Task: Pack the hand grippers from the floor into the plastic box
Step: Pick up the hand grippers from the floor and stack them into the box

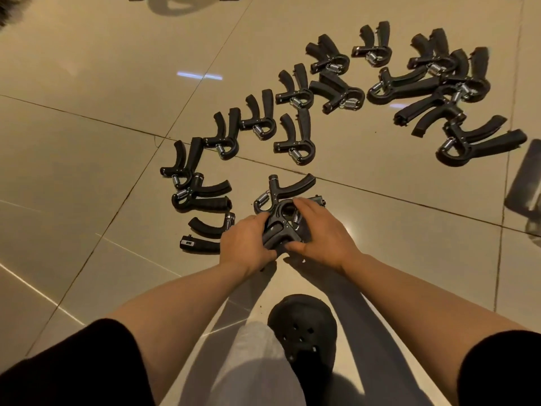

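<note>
Several black hand grippers with metal springs lie scattered on the tiled floor [87, 127], in an arc from the left [202, 194] to the upper right [409, 86]. My left hand [246, 241] and my right hand [319, 230] both close around a small bunch of hand grippers [281, 227] at the floor in front of me. Another gripper [281, 189] lies just beyond the bunch, touching it. The plastic box is not clearly in view.
My black clog-style shoe [301, 326] and light trouser leg [251, 364] are below my hands. A translucent object [527, 183] shows at the right edge, cut off by the frame. Dark shapes sit at the top edge.
</note>
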`<state>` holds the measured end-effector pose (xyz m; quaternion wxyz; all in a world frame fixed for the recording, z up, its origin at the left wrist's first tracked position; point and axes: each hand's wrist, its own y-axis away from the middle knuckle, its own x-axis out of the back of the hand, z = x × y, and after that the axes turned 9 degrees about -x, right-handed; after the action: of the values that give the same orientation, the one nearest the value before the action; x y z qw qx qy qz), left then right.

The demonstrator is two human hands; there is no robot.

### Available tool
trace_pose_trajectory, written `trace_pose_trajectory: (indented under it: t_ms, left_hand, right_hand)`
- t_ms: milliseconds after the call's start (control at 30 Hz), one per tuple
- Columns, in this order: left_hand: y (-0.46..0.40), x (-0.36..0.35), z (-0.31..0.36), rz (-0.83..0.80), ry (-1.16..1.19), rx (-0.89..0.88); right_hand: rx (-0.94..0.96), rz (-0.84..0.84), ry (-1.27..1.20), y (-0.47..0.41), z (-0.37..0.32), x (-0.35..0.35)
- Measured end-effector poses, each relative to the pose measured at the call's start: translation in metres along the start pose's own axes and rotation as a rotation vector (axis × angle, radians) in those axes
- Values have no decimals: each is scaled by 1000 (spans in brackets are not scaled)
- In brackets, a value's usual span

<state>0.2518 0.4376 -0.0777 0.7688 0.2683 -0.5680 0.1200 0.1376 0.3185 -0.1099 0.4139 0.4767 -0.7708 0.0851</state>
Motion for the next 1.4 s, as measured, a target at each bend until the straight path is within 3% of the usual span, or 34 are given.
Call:
trace_pose_trajectory:
  t_ms: [200,467,600,767,967,1233,1400]
  left_hand:
    - [-19,60,56,97,-58,-114]
    - [-27,151,180,253,-40,-251]
    - [-24,176,266,290,71,-323]
    - [-18,190,381,180,379,-542]
    - [-24,172,487,-19,557,-702]
    - [-80,104,523,-254,674,-590]
    - [-109,75,552,-261,589,-591]
  right_hand:
    - [-1,239,-122,16,-5,76]
    - [-66,552,-249,70,0,206]
    - [-108,681,-256,113,18,280]
    - [-215,821,-139,188,68,370]
    - [-425,842,-99,251,149,441]
    - [-590,642,-37,234,228,438]
    - [-678,607,-91,218,272,434]
